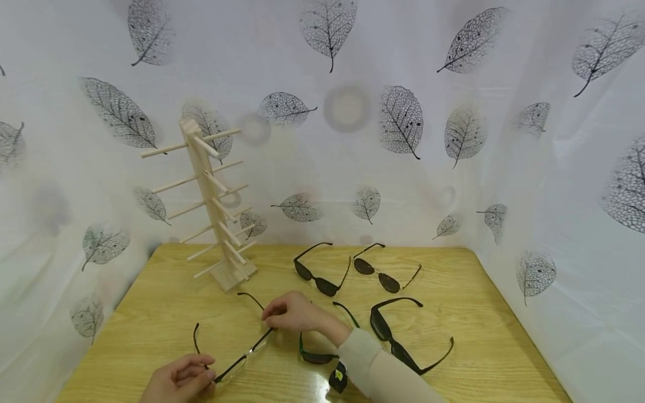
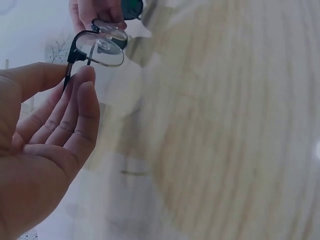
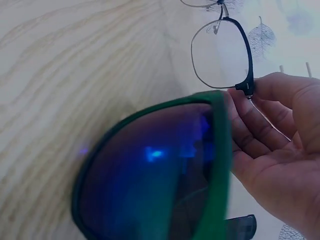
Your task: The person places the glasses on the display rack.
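Observation:
A pair of clear-lensed eyeglasses (image 1: 232,370) with a dark upper rim is held between both hands, its temples pointing toward the back left. My left hand (image 1: 176,382) pinches one temple close to the hinge between thumb and fingers, as the left wrist view shows. At the opposite hinge, my right hand (image 1: 297,313) grips the other temple with thumb and fingertips. Green-framed sunglasses (image 3: 150,165) with bluish mirrored lenses lie below the right forearm, which partly hides them in the head view. They loom large before the right wrist camera.
A wooden rack with pegs (image 1: 209,179) stands at the back left of the wooden table (image 1: 146,313). Black sunglasses (image 1: 327,287) and thin-framed sunglasses (image 1: 389,282) lie at the back. Larger black sunglasses (image 1: 403,357) lie right of the right forearm. A leaf-print curtain (image 1: 322,162) encloses the table.

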{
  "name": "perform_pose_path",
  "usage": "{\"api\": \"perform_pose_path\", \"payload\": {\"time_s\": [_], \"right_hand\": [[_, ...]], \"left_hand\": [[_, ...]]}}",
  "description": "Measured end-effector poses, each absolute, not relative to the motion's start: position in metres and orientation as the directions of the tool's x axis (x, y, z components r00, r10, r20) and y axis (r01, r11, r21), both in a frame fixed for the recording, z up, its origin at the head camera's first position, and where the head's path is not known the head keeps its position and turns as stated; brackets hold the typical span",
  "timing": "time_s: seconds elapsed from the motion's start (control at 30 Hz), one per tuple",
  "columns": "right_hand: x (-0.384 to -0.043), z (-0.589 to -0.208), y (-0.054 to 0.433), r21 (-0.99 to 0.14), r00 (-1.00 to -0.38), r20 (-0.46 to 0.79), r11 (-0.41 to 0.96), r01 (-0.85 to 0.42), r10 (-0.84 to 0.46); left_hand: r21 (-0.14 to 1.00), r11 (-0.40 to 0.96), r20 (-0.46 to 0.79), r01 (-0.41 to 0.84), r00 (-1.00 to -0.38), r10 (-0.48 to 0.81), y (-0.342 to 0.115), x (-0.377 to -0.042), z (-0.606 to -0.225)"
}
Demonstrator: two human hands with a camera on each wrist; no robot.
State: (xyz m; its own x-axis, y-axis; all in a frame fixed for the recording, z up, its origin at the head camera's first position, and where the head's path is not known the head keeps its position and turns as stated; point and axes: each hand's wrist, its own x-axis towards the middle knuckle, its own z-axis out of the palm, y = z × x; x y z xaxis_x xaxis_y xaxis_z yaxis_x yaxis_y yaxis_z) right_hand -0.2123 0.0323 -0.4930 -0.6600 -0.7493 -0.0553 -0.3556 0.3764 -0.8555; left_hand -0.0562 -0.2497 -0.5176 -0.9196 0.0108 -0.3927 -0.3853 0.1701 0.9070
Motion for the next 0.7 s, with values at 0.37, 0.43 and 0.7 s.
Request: {"api": "perform_pose_path", "payload": {"time_s": [0.37, 0.43, 0.7], "right_hand": [[-0.219, -0.474, 0.039, -0.848, -0.685, -0.021, 0.376, -0.375, -0.729], [-0.219, -0.472, 0.04, -0.856, -0.686, -0.009, 0.361, -0.371, -0.727], [-0.219, -0.465, 0.045, -0.863, -0.701, 0.049, 0.324, -0.389, -0.711]], "left_hand": [[0.936, 0.13, -0.328, -0.327, -0.945, -0.021, -0.245, -0.064, -0.499], [0.939, 0.129, -0.319, -0.319, -0.947, -0.024, -0.244, -0.064, -0.496], [0.929, 0.137, -0.341, -0.343, -0.939, -0.037, -0.238, -0.068, -0.485]]}}
